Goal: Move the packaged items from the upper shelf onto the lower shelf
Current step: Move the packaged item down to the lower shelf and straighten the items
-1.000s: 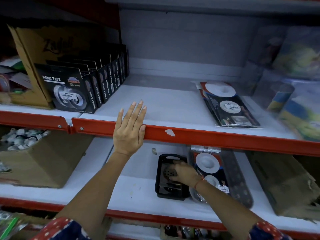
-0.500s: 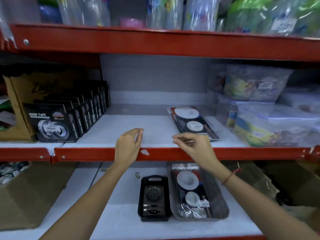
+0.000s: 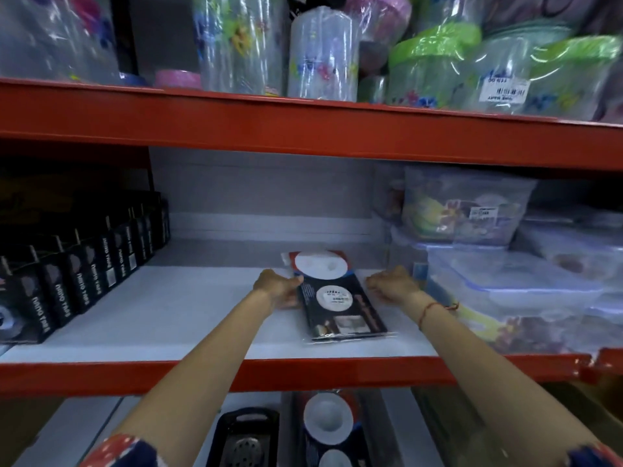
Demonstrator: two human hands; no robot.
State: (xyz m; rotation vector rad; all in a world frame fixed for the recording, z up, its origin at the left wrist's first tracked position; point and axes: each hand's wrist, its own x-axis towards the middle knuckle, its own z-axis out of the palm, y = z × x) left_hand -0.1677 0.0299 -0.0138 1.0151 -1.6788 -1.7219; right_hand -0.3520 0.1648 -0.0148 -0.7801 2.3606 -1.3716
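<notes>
Reaching onto the upper shelf (image 3: 202,318): both hands flank one flat packet (image 3: 337,298), item lying on the white board, well in from the red front rail.

Left hand (image 3: 279,288): fingers curled at the packet's left edge, touching it; a full hold cannot be confirmed. Right hand (image 3: 391,286): loosely closed just right of the packet, holding nothing visible.

Risks, as judged: slick wrapping may slip from a one-sided pinch; the right wrist sits near the stacked clear tubs (image 3: 505,284) and could nudge them. A like packet (image 3: 328,423) lies on the lower shelf (image 3: 84,433) below the rail.
</notes>
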